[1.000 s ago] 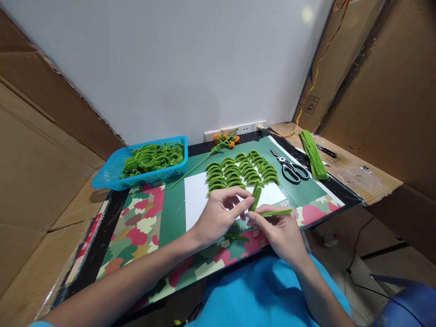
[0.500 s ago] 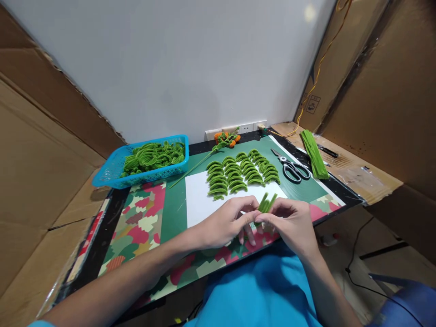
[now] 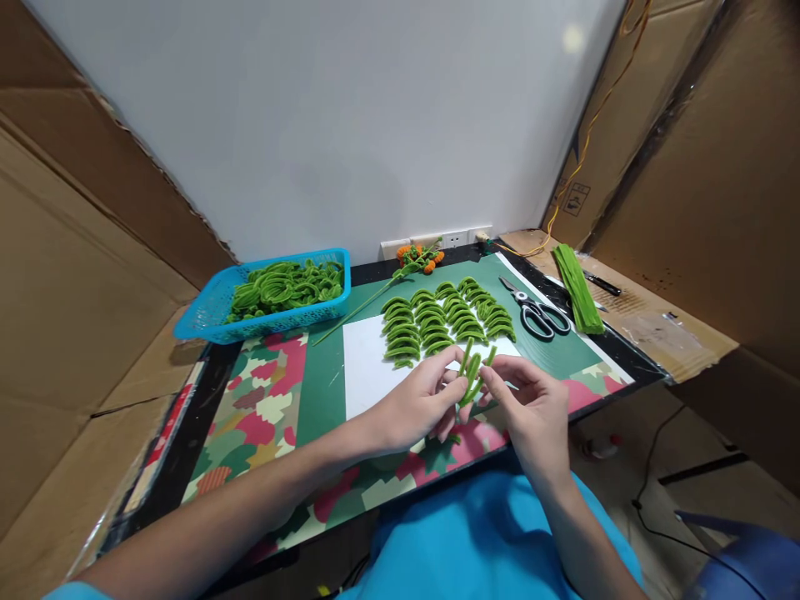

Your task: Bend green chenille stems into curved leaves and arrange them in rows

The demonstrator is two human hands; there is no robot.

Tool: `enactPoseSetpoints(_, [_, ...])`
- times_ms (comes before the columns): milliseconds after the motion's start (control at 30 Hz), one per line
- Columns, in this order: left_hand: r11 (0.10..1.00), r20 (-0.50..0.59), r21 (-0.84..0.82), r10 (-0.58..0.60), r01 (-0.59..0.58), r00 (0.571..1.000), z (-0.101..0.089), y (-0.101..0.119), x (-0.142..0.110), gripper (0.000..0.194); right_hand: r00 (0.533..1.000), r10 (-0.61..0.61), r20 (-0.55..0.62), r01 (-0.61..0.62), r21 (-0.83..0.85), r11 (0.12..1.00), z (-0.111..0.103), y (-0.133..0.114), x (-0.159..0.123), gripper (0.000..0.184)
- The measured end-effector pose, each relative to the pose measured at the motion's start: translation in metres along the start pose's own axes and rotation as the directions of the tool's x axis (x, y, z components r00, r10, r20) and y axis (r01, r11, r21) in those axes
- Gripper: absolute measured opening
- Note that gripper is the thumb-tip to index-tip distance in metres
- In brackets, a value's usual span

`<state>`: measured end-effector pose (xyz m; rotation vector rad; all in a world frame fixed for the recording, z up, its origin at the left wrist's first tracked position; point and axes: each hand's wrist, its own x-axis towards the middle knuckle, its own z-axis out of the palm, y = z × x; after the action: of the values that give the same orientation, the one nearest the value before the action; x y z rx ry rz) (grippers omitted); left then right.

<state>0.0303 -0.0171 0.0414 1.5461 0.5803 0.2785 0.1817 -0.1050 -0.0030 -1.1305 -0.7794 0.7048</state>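
Black tabletop, green mat and camouflage-print paper on it, white sheet mid-frame. Pale wall behind, cardboard panels at frame left and right. Blue basket with green pieces left of center; scissors right of center; curved green pieces in rows on the sheet.

Vs. half a second ago: thumbs met then, now apart; strips more fanned out, a rounded bend showing among them.

Green fuzzy strips just below and right of center, above the tabletop, between the hands. Long axis steep, leaning toward upper right; tips up. Left hand: grip clamped on the strips. Right hand: grip pinched on the rightmost strip.
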Motion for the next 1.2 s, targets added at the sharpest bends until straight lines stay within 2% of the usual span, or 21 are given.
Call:
enactPoseSetpoints(167, [1.0,0.011,-0.022,0.019,-0.018,1.0,0.0,-0.0021,0.0002,0.032,0.991,-0.08,-0.105,0.084,0.035,0.996,0.0024,0.0054,-0.0049,0.019])
enactPoseSetpoints(567, [0.998,-0.062,-0.037,0.048,-0.051,0.997,0.0035,0.0011,-0.0021,0.039,0.988,-0.11,-0.111,0.117,0.061,0.991,0.0054,-0.0007,-0.0063,0.028])
enactPoseSetpoints(667, [0.997,-0.07,-0.043,0.064,-0.067,0.995,0.0045,0.0023,-0.0027,0.036,0.991,-0.098,-0.089,0.101,0.032,0.994,0.0046,-0.0013,-0.0051,0.024])
enactPoseSetpoints(900, [0.997,-0.068,-0.069,0.04,-0.044,0.997,0.0057,0.0027,-0.002,0.039,0.996,-0.052,0.078,0.056,-0.049,0.997,0.0003,0.006,-0.0012,0.016])
enactPoseSetpoints(1200, [0.996,-0.086,-0.089,0.022,-0.03,0.996,0.0036,-0.0003,-0.0011,0.034,0.995,-0.022,0.101,0.026,-0.038,0.999,-0.0003,0.0063,-0.0021,0.011])
